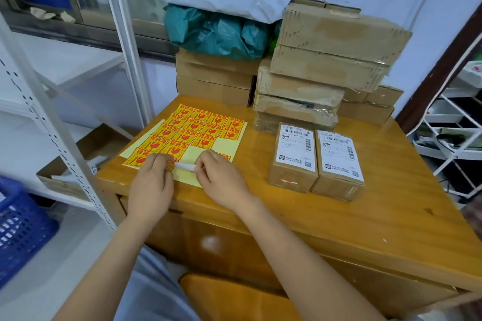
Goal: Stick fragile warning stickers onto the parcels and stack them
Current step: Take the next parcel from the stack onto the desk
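A yellow-and-red sticker sheet (198, 128) lies flat, one sticker (184, 166) seemingly curled up, beside two labelled parcels (315, 159).

Both bare forearms reach forward, the hands close together: left hand (151, 185) and right hand (221, 177) knuckles-up, fingertips curled in a pinch.
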{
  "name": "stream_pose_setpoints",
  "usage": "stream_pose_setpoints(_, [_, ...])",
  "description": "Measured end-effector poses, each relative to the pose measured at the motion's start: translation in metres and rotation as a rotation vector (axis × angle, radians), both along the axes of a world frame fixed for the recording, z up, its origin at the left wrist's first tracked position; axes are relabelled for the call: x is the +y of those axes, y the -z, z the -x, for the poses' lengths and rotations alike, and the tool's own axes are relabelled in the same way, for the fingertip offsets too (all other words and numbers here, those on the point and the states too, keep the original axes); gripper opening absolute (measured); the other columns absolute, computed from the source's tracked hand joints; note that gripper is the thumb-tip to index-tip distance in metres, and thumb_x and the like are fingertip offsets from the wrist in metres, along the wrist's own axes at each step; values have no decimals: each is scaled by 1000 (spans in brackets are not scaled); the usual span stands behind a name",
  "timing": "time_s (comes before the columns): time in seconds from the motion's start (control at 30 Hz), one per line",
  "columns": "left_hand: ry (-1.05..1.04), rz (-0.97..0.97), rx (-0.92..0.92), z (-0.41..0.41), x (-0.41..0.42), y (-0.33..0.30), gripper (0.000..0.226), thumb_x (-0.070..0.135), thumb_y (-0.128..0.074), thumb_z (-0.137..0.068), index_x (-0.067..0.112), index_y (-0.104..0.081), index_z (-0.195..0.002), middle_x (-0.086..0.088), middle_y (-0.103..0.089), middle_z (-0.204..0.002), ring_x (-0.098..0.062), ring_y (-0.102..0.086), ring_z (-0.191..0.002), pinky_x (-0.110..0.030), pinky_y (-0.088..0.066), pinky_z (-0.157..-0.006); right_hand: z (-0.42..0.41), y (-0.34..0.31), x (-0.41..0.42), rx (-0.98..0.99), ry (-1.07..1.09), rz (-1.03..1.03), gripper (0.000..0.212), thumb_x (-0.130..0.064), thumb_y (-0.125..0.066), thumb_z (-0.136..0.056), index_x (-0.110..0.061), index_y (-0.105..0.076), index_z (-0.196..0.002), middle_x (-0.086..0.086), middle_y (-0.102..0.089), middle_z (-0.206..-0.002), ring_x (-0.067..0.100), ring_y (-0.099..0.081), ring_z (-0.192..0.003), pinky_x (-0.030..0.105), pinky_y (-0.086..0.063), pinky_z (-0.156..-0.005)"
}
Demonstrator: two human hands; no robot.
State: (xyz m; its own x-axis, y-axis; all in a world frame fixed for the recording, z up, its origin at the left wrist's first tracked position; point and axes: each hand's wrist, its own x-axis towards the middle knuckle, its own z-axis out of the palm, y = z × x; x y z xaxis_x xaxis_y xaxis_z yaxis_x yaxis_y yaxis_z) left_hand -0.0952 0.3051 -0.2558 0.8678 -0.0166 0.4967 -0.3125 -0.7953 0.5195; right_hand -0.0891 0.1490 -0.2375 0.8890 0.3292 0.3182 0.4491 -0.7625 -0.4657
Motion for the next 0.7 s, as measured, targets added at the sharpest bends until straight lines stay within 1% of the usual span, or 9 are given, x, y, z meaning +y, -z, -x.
stream_pose_setpoints(0.07, [-15, 83, 27, -1, 1, -2, 24, -2, -43, -93, -2, -59, -112, -15, -58, -111, -30, -57, -98, -33, -42, -73, 2, -1, -2, 27, 4, -102, 17, -21, -41, -101, -7, -49, -97, 5, -49, -101, 21, -48, -81, 39, -42, -64])
stream_pose_setpoints(0.17, [-11, 242, 96, -3, 3, -8, 24, 0, -42, -95, 1, -58, -112, -14, -61, -110, -28, -56, -103, -33, -41, -82, 10, -8, -7, 7, 12, -227, 15, -23, -44, -100, -9, -50, -96, 0, -47, -101, 17, -50, -81, 45, -48, -70])
stream_pose_setpoints(0.27, [3, 296, 103, -3, 3, -18, 23, 0, -43, -95, 2, -60, -109, -11, -61, -108, -25, -55, -102, -33, -40, -82, 20, -24, -17, -74, 24, -276, 15, -24, -46, -99, -11, -54, -98, -5, -46, -102, 5, -47, -82, 41, -49, -69])
stream_pose_setpoints(0.33, [0, 317, 71, -1, -4, -29, 20, 1, -45, -95, 3, -63, -104, -7, -61, -104, -22, -54, -98, -31, -39, -80, 26, -39, -30, -172, 49, -306, 17, -28, -47, -99, -13, -56, -99, -9, -46, -101, 3, -47, -83, 36, -48, -64])
stream_pose_setpoints(0.43, [68, 440, 87, 5, -25, -48, 15, 15, -50, -94, 12, -64, -95, -1, -65, -94, -17, -58, -89, -33, -44, -76, 32, -59, -61, -301, 128, -311, 31, -40, -41, -95, -13, -57, -99, -9, -47, -102, 1, -47, -85, 27, -46, -61])
stream_pose_setpoints(0.47, [117, 499, 128, 7, -35, -55, 16, 20, -49, -92, 14, -64, -91, 2, -66, -90, -16, -59, -85, -34, -46, -75, 34, -64, -73, -345, 162, -301, 34, -41, -39, -94, -13, -57, -99, -8, -48, -102, 1, -47, -85, 23, -45, -62])
stream_pose_setpoints(0.53, [234, 655, 263, 11, -59, -69, 19, 21, -49, -95, 13, -65, -88, -1, -67, -83, -15, -62, -76, -34, -48, -71, 37, -69, -98, -411, 233, -268, 38, -43, -37, -93, -12, -58, -97, -9, -48, -101, 0, -46, -85, 18, -43, -62])
stream_pose_setpoints(0.63, [347, 903, 465, 18, -98, -89, 32, 28, -45, -99, 8, -66, -88, -7, -66, -75, -16, -61, -67, -29, -47, -62, 45, -68, -130, -447, 304, -185, 37, -44, -38, -94, -13, -58, -97, -5, -52, -101, 2, -46, -84, 26, -45, -59])
stream_pose_setpoints(0.7, [378, 995, 554, 23, -120, -100, 36, 37, -47, -97, 7, -65, -88, -6, -66, -71, -16, -61, -63, -27, -47, -58, 49, -63, -144, -491, 311, -123, 40, -46, -40, -94, -10, -59, -97, -1, -55, -101, 3, -46, -82, 27, -44, -57])
